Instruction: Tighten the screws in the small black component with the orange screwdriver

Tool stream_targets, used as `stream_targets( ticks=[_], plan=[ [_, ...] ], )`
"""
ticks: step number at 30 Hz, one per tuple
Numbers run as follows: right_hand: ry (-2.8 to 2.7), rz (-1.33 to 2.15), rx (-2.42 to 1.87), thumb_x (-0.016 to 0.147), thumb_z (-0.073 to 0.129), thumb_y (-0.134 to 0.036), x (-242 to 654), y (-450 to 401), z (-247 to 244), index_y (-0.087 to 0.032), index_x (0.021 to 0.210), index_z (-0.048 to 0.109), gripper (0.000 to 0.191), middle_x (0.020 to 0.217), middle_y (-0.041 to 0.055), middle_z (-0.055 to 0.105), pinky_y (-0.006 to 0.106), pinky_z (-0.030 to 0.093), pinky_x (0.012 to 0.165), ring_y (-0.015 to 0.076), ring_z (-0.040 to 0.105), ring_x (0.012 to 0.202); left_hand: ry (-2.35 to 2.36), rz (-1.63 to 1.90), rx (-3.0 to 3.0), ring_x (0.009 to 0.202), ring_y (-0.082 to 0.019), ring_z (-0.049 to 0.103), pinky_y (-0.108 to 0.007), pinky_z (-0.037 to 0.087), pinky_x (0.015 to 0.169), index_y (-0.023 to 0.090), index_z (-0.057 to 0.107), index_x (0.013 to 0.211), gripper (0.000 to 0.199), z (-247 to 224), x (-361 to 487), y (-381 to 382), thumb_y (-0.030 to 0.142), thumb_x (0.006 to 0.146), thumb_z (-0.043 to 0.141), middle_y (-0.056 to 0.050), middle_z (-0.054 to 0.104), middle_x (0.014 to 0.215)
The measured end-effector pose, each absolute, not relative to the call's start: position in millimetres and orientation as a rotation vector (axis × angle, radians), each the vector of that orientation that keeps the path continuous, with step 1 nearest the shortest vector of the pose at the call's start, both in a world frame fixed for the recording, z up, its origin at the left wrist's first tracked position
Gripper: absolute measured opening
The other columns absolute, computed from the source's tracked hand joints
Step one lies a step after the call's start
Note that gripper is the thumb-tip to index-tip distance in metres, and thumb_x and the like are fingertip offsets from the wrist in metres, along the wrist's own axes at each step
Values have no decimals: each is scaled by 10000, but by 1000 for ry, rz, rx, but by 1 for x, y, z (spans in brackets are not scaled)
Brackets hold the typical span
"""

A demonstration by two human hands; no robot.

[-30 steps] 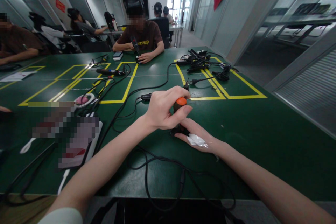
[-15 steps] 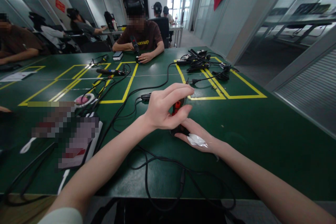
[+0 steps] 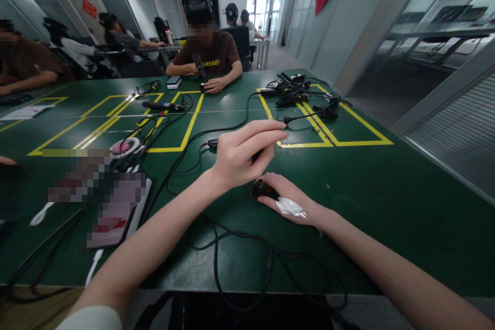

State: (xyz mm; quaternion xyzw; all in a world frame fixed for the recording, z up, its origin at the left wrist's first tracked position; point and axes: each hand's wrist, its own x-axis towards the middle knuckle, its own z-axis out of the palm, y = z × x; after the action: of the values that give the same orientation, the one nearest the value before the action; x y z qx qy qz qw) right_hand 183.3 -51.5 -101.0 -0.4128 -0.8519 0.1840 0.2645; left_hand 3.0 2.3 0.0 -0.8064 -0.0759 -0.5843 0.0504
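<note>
My left hand point(image 3: 247, 153) is raised in the middle, palm turned away from the camera. Its fingers stretch to the right and the thumb is drawn in under them. A small dark patch shows between thumb and fingers; what it belongs to is hidden. Just below, my right hand point(image 3: 288, 195) rests at the green table with thumb and fingers around a black round part point(image 3: 257, 191), which has a short metallic cylinder standing on top. A white patch point(image 3: 291, 207) is taped to the back of my right hand.
Black cables point(image 3: 242, 236) loop near the front edge. Two phone-like devices lie at left, blurred. A black cable pile point(image 3: 290, 87) sits at back right, over yellow tape lines point(image 3: 363, 142). Across the table point(image 3: 367, 216), a person point(image 3: 216, 51) holds a black tool.
The red and black item seen between my left thumb and fingers no longer shows. My left thumb has moved in under the fingers, and the cylinder on the black part has come into view.
</note>
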Motion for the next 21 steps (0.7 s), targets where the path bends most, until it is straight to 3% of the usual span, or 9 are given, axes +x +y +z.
stream_targets(
  ticks=[3, 8, 12, 15, 21],
  plan=[
    [-2298, 501, -1111, 964, 671, -271, 183, -52, -100, -195, 1168, 622, 223, 1079, 119, 726, 451, 565, 840, 287, 669, 934, -196, -1788, -2464, 949, -117, 752, -209, 615, 844, 140, 691, 1085, 191, -1, 2, 3, 95, 928, 591, -86, 778, 1046],
    [-2296, 515, -1107, 967, 669, -287, 184, -52, -100, -204, 1173, 632, 225, 1076, 116, 728, 457, 566, 844, 289, 671, 932, -133, -1821, -2542, 910, -124, 745, -227, 607, 768, 126, 661, 1147, 314, 0, 0, 2, 129, 980, 396, -97, 766, 1042],
    [-2288, 530, -1112, 967, 667, -300, 185, -51, -103, -201, 1189, 629, 246, 1094, 120, 727, 463, 564, 855, 292, 672, 947, -210, -1808, -2521, 761, -84, 696, -182, 550, 682, 134, 677, 1036, 227, 3, 1, -2, 69, 937, 484, -56, 755, 915],
    [-2282, 537, -1103, 966, 669, -303, 184, -51, -103, -197, 1183, 628, 245, 1092, 117, 729, 458, 560, 857, 293, 671, 958, -196, -1771, -2534, 773, -80, 697, -170, 544, 696, 139, 679, 1044, 179, 5, 4, -6, 77, 938, 549, -47, 756, 911],
    [-2276, 523, -1121, 967, 673, -313, 184, -52, -104, -202, 1109, 640, 183, 1055, 102, 729, 440, 554, 821, 291, 670, 930, -238, -1701, -2564, 696, -78, 642, -179, 501, 618, 160, 670, 986, 125, 10, 3, -9, 257, 994, 592, -24, 716, 827]
  ],
)
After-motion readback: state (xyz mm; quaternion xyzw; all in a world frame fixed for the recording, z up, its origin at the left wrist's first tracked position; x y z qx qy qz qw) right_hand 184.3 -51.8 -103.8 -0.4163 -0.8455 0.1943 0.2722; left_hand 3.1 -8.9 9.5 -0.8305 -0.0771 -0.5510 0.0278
